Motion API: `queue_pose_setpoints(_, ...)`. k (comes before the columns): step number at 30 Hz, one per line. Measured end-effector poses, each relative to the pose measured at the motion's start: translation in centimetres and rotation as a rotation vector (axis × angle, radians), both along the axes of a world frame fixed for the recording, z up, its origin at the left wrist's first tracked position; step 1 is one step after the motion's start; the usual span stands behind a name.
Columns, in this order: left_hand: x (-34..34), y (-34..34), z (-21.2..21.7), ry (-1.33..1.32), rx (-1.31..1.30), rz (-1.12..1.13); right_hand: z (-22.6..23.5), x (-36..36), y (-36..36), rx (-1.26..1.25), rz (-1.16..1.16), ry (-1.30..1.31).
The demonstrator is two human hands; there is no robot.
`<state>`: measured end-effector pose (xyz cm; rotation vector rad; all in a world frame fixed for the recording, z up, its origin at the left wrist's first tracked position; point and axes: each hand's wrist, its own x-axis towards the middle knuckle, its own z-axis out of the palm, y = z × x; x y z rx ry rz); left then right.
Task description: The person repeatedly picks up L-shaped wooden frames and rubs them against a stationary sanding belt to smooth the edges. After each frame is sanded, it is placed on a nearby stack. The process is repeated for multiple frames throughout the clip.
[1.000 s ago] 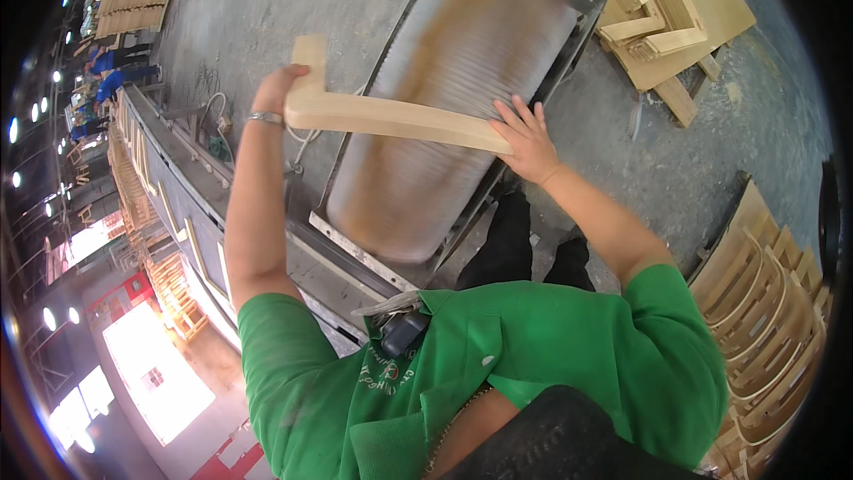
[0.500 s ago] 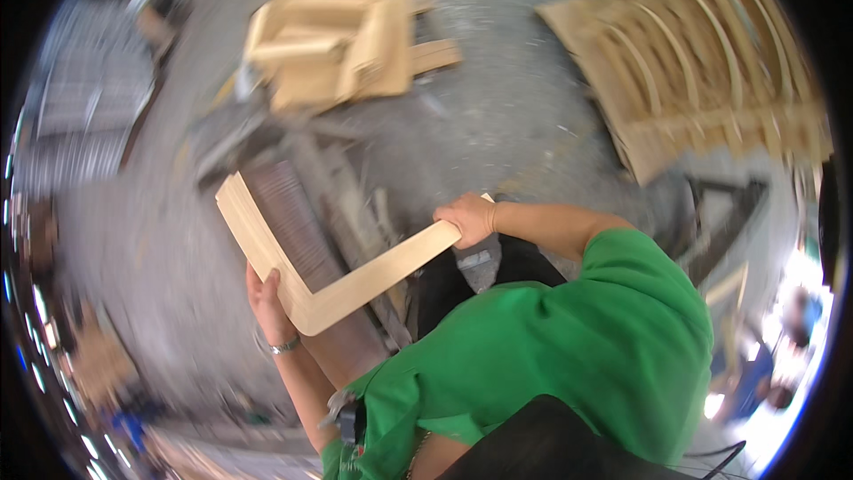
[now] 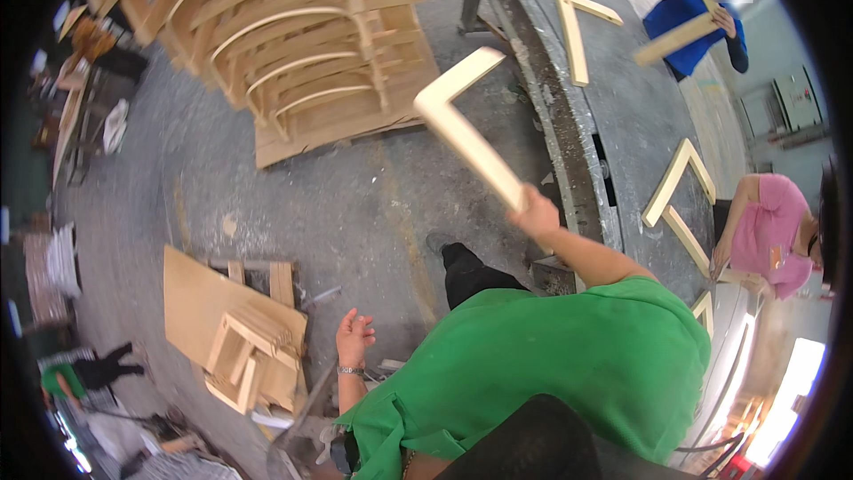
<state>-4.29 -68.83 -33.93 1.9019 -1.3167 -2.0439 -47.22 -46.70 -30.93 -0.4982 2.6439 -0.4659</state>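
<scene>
My right hand (image 3: 538, 213) is wrapped round one end of a pale L-shaped wooden piece (image 3: 471, 147). Its bend and other arm stick out ahead, in the air beside the long metal edge of a grey worktable (image 3: 613, 138). Lower in the view, my left hand (image 3: 355, 336) is off the wood, palm up with fingers apart and nothing in it. Similar angled wooden pieces lie on the worktable, one at its far end (image 3: 574, 44) and another farther along the right (image 3: 668, 182).
A pallet of curved wooden frames (image 3: 311, 62) stands ahead on the left. Wooden parts lie on a flat board (image 3: 191, 298) at lower left. Across the worktable, a person in blue (image 3: 680, 22) holds a wooden piece; another in pink (image 3: 769, 222) works on the right.
My view and body have turned right toward the worktable. The left hand has let go of the L-shaped piece; the right hand keeps it and has carried it forward.
</scene>
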Motion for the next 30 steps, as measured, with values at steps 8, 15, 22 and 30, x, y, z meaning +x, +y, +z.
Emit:
queue_pose_setpoints(8,-10.6,-9.0,-2.5,-0.058,-0.158,-0.341,-0.6,-25.1,6.1,-0.153,-0.583,0.246)
queue_pose_setpoints(15,-4.3,-9.4,-7.3,-0.380,-0.433,-0.931,-2.6,-32.5,12.3,0.126,-0.509,0.539)
queue_pose_setpoints(22,9.9,-13.0,-13.1,-0.565,-0.187,-0.378,-13.6,-19.0,-6.0,0.088,0.564,0.087)
queue_pose_setpoints(30,34.5,-23.6,-23.1,-0.830,-0.085,0.099,-15.4,8.2,-26.0,0.294,0.579,-0.746)
